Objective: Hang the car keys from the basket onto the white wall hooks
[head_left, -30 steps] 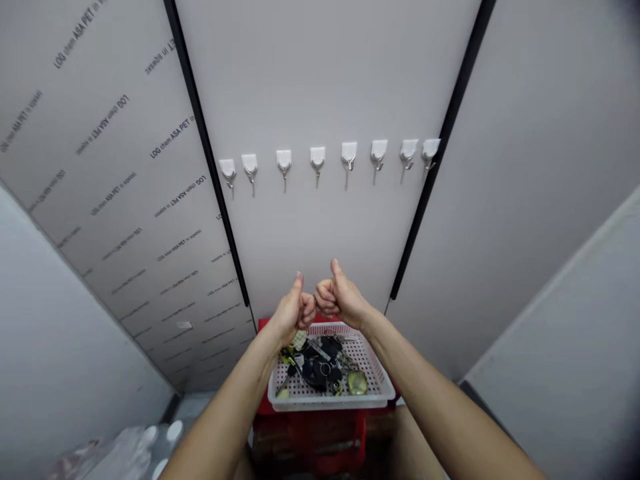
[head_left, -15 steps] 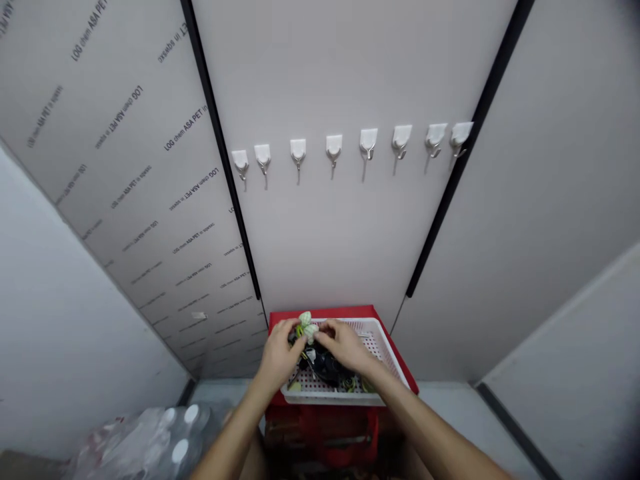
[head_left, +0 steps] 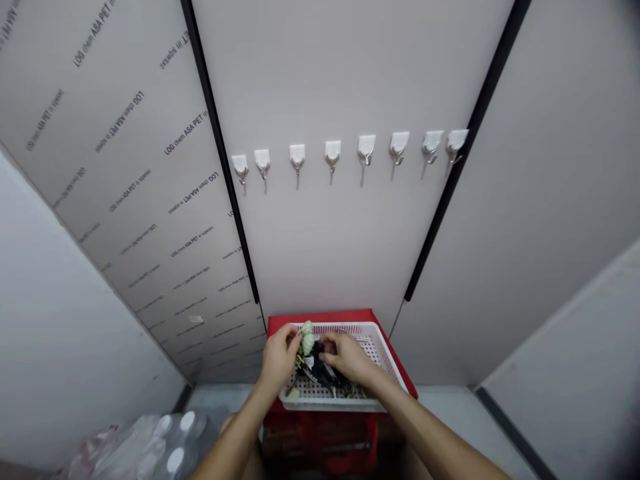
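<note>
Both of my hands reach into a white perforated basket [head_left: 387, 360] that stands on a red crate [head_left: 325, 427]. My left hand [head_left: 277, 357] pinches a pale green keychain charm [head_left: 307, 339] at the basket's far left side. My right hand [head_left: 347, 357] is curled over a tangle of black keys and keychains [head_left: 320, 375] in the basket; what its fingers hold is hidden. Several white adhesive hooks [head_left: 333, 152] line the grey wall above, all bare.
Black vertical strips [head_left: 220, 153] divide the wall panels. A pack of clear plastic bottles with white caps [head_left: 165, 447] lies on the floor at the lower left. Grey floor shows to the right of the crate.
My hands dropped from a thumbs-up in front of the wall into the basket. My left hand has taken hold of the pale green charm. The view tilted slightly.
</note>
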Demonstrator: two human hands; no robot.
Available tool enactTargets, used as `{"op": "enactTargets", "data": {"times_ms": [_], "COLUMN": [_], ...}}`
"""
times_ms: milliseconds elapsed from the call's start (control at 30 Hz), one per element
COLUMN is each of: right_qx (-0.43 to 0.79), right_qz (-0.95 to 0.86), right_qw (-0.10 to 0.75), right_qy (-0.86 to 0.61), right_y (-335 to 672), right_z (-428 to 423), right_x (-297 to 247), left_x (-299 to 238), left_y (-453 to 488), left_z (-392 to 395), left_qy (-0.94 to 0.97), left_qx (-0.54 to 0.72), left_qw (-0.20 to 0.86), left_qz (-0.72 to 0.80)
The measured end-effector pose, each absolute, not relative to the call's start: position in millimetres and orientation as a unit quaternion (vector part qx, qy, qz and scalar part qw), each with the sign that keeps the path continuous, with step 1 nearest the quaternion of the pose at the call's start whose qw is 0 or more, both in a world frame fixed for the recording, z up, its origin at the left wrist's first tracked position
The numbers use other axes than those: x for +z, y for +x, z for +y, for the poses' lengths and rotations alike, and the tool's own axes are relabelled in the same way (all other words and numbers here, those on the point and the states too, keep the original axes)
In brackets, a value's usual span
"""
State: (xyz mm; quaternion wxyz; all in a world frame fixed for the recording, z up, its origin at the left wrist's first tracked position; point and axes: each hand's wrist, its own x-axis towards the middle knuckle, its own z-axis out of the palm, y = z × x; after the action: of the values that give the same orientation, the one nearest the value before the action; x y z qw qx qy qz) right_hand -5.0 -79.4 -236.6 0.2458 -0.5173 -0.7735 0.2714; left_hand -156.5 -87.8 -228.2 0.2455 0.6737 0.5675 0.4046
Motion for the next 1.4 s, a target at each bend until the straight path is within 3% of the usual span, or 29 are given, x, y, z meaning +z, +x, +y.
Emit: {"op": "enactTargets", "data": {"times_ms": [133,233,367,467,600,700,833,933,1100,1200,1400], "right_qx": [0.244,0.295,0.447,0.475,0.445,0.411,0.217,0.114,0.291,0.389,0.399], "right_qz": [-0.784,-0.741,-0.661,-0.666,-0.686,-0.689,-0.716,-0.743,-0.759,-0.713,-0.731], "right_qw": [0.232,0.274,0.339,0.357,0.362,0.345,0.348,0.375,0.297,0.294,0.274], "right_qy": [-0.522,-0.537,-0.499,-0.45,-0.447,-0.487,-0.565,-0.542,-0.501,-0.503,-0.481], "right_y": [-1,-1,-1,-4,-7,-4,0,-8,-29,-34,-33], "right_z": [-82,-80,-76,-75,-71,-68,-77,-95,-116,-112,-102], "right_x": [-239,-236,-218,-198,-181,-180,-186,-195,-220,-235,-227], "left_x": [-229,-228,-216,-205,-204,-212,-215,-209,-196,-194,-194], "left_y": [-162,-163,-157,-148,-145,-153,-163,-164,-157,-153,-155], "left_z": [-77,-77,-86,-92,-90,-83,-75,-70,-67,-66,-67], "left_qy": [0.585,0.581,0.64,0.738,0.771,0.702,0.593,0.503,0.401,0.36,0.351], "left_qx": [0.469,0.473,0.449,0.405,0.354,0.376,0.445,0.526,0.599,0.614,0.612], "left_qw": [0.365,0.388,0.313,0.223,0.208,0.255,0.355,0.409,0.449,0.478,0.492], "left_qz": [0.552,0.537,0.539,0.491,0.486,0.548,0.57,0.55,0.528,0.515,0.51]}}
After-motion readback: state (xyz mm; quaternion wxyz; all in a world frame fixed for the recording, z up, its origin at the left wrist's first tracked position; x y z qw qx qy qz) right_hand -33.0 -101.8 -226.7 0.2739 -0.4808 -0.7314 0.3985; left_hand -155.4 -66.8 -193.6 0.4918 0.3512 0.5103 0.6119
